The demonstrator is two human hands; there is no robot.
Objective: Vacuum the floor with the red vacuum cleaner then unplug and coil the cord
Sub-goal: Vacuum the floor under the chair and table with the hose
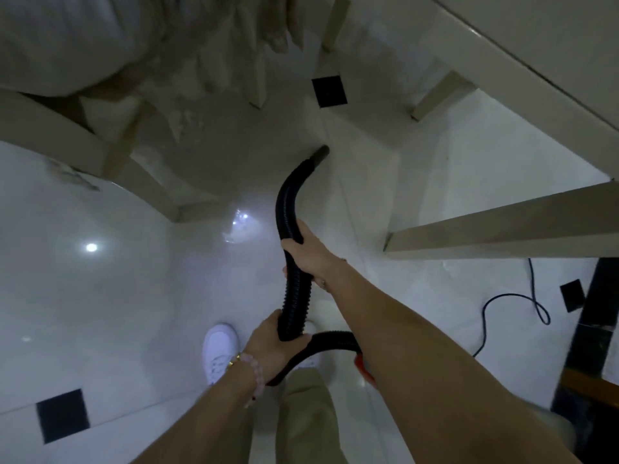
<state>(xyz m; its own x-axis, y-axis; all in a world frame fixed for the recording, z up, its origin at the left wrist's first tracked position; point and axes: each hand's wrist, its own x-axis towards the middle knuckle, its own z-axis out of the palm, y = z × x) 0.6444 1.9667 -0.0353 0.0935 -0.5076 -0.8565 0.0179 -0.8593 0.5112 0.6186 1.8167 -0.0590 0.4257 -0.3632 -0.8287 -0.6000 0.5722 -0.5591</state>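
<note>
A black ribbed vacuum hose (292, 202) curves up the middle of the view, its nozzle tip (321, 153) low over the white tiled floor (117, 279) near table legs. My right hand (310, 251) grips the hose partway along. My left hand (268, 343), with a beaded bracelet at the wrist, holds it lower down, where it bends back toward me. Only a sliver of the red vacuum cleaner (363, 365) shows under my right forearm. A dark cord (512, 304) loops on the floor at the right.
Pale table and chair legs (435, 95) stand ahead, with a beam (502, 222) at the right and a draped white cloth (67, 45) at the upper left. Black inset tiles (330, 92) dot the floor. My white shoe (219, 349) is beside the hose. Dark furniture (596, 346) lines the right edge.
</note>
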